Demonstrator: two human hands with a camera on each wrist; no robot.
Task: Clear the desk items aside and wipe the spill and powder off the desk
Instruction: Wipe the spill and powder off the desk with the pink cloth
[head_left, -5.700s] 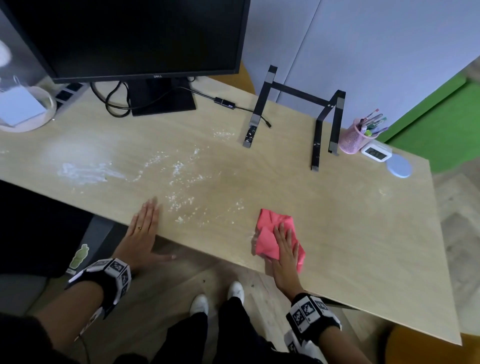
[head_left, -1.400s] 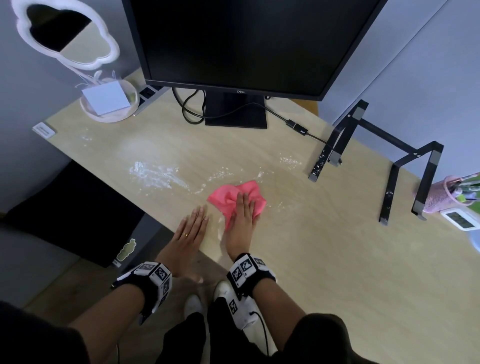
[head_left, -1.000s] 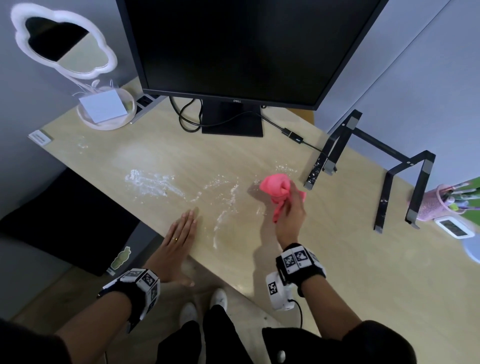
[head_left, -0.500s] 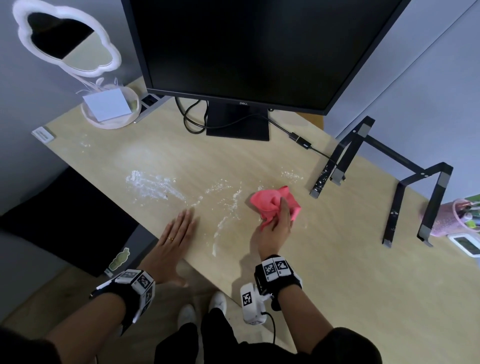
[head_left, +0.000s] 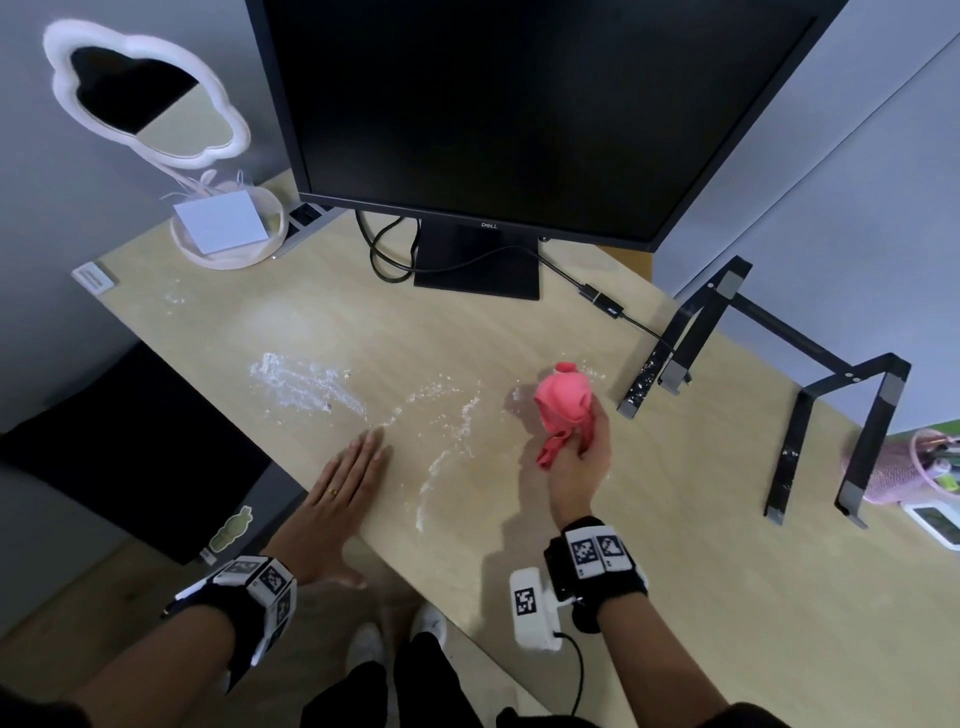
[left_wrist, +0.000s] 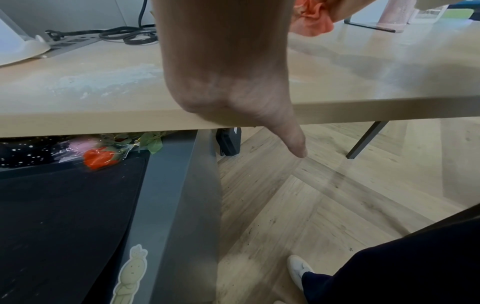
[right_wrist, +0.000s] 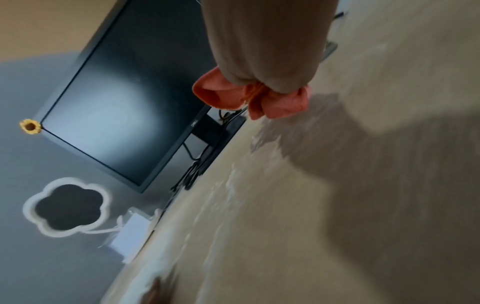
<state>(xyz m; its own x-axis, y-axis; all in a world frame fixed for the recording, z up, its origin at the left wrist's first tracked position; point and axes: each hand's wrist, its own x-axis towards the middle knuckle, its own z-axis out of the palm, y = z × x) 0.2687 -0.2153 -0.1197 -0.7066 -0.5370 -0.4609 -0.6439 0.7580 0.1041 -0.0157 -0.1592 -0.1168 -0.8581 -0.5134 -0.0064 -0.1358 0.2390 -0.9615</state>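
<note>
My right hand (head_left: 582, 447) grips a bunched pink cloth (head_left: 563, 397) (right_wrist: 259, 98) and holds it just above the light wooden desk (head_left: 623, 571), right of the powder. White powder (head_left: 301, 382) lies in a patch at the left, and a thin curved streak of powder (head_left: 447, 447) runs toward the front edge. My left hand (head_left: 343, 493) rests flat, fingers straight, on the desk's front edge beside the streak. In the left wrist view the left hand (left_wrist: 228, 67) lies on the desk with its thumb hanging over the edge.
A black monitor (head_left: 519, 104) with cables stands at the back. A cloud-shaped mirror (head_left: 145, 98) with a white dish (head_left: 228, 228) is at the back left. A black laptop stand (head_left: 779, 384), speckled with powder, and a pink pen cup (head_left: 914, 473) are at the right.
My right hand, which pressed the cloth on the desk half a second ago, has bunched it up and lifted it slightly to the right. The left hand has stayed put.
</note>
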